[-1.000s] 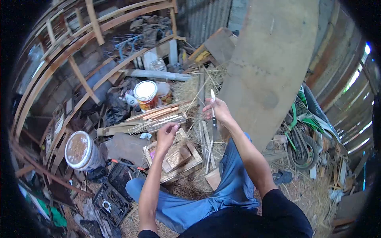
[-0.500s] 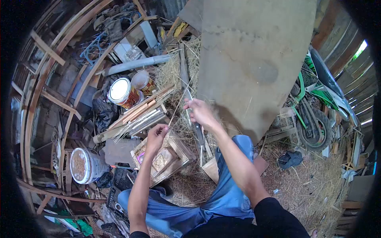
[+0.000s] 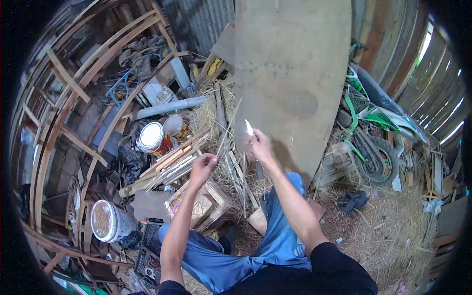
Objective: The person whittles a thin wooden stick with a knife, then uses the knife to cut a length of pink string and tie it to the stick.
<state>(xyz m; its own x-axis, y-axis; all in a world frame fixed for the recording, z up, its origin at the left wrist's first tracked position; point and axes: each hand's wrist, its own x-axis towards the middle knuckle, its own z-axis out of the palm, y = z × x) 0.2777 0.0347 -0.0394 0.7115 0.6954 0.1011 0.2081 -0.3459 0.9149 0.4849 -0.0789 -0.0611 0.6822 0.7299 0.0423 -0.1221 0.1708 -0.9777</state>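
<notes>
My right hand (image 3: 258, 147) is closed around a knife (image 3: 249, 128), whose bright blade points up and away from me. A dark length below that hand may be its handle. Lower and to the left, my left hand (image 3: 202, 169) pinches a thin pale strip (image 3: 231, 125), apparently wood or bamboo, which slants up to the right. The blade stands to the right of the strip, seemingly apart from it. Beyond my left hand lies a pile of split wooden strips (image 3: 172, 167). Under my left forearm is a small wooden box (image 3: 219, 201).
A large flat board (image 3: 295, 59) leans ahead. On the left are paint cans (image 3: 152, 135), a white bucket (image 3: 110, 221) and curved wooden framing (image 3: 59, 118). A green-and-black motorbike (image 3: 371, 152) stands on the right. Straw and wood scraps litter the floor.
My right hand has moved right and slightly down, and the knife blade has swung upright, away from the strip. My left hand stays pinched on the strip. The view has shifted slightly.
</notes>
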